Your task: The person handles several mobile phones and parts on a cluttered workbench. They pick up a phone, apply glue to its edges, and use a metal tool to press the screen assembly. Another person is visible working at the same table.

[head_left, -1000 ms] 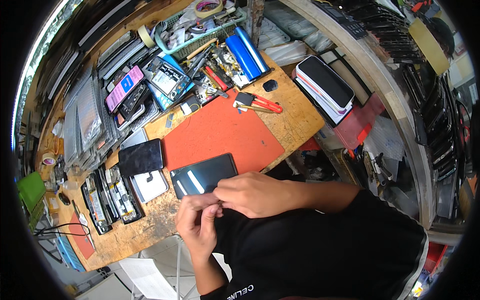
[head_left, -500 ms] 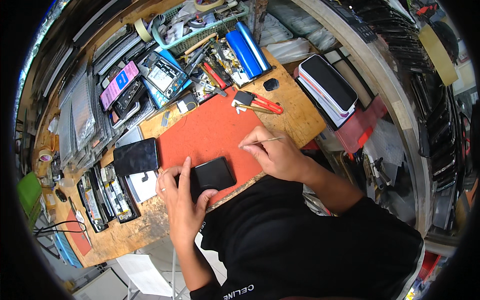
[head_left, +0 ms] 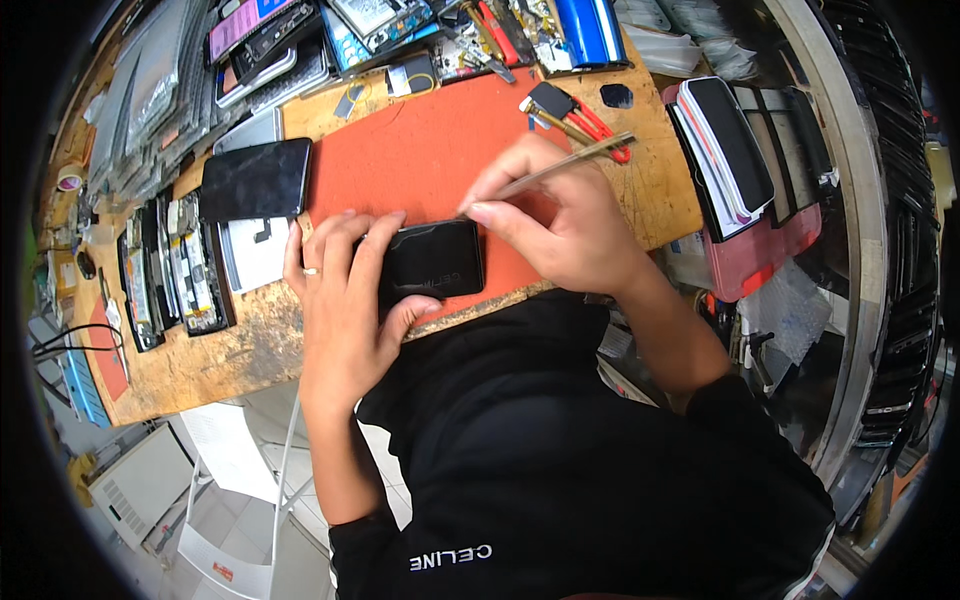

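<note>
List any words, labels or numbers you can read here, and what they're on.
I'm not copying wording, only placing it.
Black shirt: clear white capitals.
Black smartphone: faint letters reflected.
Pink phone screen: too small to read.
White chair: red label, too small.

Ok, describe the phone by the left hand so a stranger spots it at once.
Find the orange mat on the wooden table. On its near side lies the black phone. Unlike the dark screen farther left, it has the left hand at one end.
</note>
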Available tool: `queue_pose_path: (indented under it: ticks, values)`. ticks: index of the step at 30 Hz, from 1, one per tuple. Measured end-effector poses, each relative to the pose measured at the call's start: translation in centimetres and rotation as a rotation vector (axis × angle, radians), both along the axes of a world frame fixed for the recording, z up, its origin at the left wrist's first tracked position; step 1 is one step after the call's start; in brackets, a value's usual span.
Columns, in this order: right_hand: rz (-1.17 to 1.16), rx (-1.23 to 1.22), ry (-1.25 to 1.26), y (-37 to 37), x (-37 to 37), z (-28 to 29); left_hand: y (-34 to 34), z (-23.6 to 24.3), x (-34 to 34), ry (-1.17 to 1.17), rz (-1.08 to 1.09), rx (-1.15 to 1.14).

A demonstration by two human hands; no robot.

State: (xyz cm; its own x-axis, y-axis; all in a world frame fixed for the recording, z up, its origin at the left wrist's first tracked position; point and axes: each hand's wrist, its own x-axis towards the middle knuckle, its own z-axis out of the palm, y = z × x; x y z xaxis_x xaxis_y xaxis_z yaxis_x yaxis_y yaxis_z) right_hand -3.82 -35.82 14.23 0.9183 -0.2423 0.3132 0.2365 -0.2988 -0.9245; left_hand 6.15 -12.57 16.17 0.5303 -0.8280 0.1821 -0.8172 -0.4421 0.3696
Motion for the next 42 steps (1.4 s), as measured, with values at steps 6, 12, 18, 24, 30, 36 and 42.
queue_pose_path:
  ticks: [6, 12, 18, 24, 30, 36, 42]
  values:
    - [0.108, 0.153, 0.013, 1.0, 2.5, -1.0, -0.3, 0.1, 0.1, 0.021, 0.001, -0.019]
    - [0.121, 0.146, 0.023, 0.9, 2.5, -1.7, -0.2, 0.0, 0.2, 0.025, 0.000, 0.027]
    - [0.100, 0.205, 0.034, 1.2, 2.6, -1.7, -0.3, 0.3, 0.3, 0.035, -0.008, 0.033]
    - [0.131, -0.162, -0.156, 0.4, 2.4, -1.8, -0.5, 0.2, 0.7, 0.047, -0.038, -0.017]
    - [0.113, -0.237, -0.200, 0.5, 2.6, -2.2, -0.5, 0.0, 1.2, 0.062, -0.079, -0.044]
    - [0.123, -0.230, -0.172, 0.3, 2.9, -2.1, -0.7, 0.2, 1.3, 0.074, -0.084, -0.048]
    - [0.073, -0.060, -0.041, 0.9, 2.3, -1.4, -0.5, 0.5, 0.9, 0.071, -0.056, -0.038]
